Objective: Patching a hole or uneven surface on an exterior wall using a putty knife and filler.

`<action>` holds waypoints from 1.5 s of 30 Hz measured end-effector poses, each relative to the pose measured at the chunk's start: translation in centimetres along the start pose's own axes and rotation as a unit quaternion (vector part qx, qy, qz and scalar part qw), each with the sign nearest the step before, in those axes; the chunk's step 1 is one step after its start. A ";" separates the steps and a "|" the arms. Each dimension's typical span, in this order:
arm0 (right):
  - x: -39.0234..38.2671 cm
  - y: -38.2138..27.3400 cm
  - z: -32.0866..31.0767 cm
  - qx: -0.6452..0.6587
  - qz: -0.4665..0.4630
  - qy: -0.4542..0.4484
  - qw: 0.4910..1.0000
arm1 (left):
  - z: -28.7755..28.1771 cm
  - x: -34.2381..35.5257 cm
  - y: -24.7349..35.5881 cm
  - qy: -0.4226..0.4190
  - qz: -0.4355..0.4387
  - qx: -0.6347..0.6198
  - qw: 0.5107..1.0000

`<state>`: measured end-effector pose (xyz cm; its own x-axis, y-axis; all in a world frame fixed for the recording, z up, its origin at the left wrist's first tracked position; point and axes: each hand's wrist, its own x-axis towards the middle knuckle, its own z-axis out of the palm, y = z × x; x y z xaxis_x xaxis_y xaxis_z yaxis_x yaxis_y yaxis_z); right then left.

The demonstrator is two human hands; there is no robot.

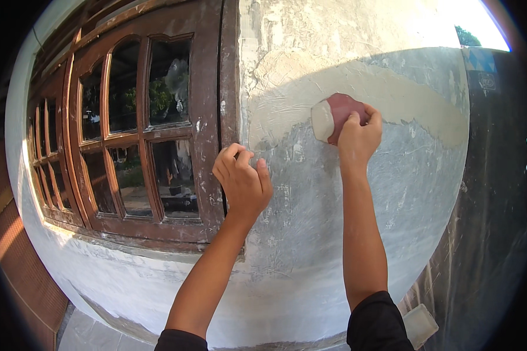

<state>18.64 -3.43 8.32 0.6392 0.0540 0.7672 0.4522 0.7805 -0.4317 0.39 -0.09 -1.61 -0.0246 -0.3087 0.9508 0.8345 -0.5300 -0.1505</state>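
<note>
My right hand (360, 136) grips a reddish putty spreader (346, 111), thumb on its near side. Beige putty coats the spreader's left part, which lies close to or against the wall. A band of wet-looking beige putty (416, 96) runs across the grey wall (316, 216) behind and around it. Beside the window frame (229, 88), my left hand (243, 178) has loosely bent fingers, with the thumb apart from them. Its fingertips are at the edge where frame meets wall; I cannot tell whether they touch. Nothing shows in that hand.
A brown wooden window (140, 134) with several glass panes fills the left side. At the lower right, a pale rectangular container (420, 324) sits past my right sleeve. A dark panel (489, 193) stands beyond the wall's right edge. Sunlight falls on the upper wall.
</note>
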 end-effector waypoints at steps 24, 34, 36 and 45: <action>1.4 0.8 -0.8 0.111 0.088 0.052 0.989 | 0.1 -0.2 -0.2 0.005 -0.005 -0.005 1.000; 0.8 1.0 0.0 0.000 0.013 0.015 1.000 | -0.2 -0.2 -0.3 -0.004 -0.003 -0.004 1.000; 0.9 1.6 -1.2 0.062 0.065 0.063 0.994 | -0.3 -0.1 -0.3 -0.003 -0.003 -0.003 1.000; -3.3 -1.7 -1.0 0.066 0.032 -0.045 0.996 | -0.1 0.2 -0.2 -0.006 0.039 0.001 0.999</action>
<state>16.40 -5.62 6.05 0.6028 0.1585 0.7820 0.3224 0.8481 -0.4205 0.16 -0.13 -1.44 0.0476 -0.3390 0.9396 0.8353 -0.5024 -0.2236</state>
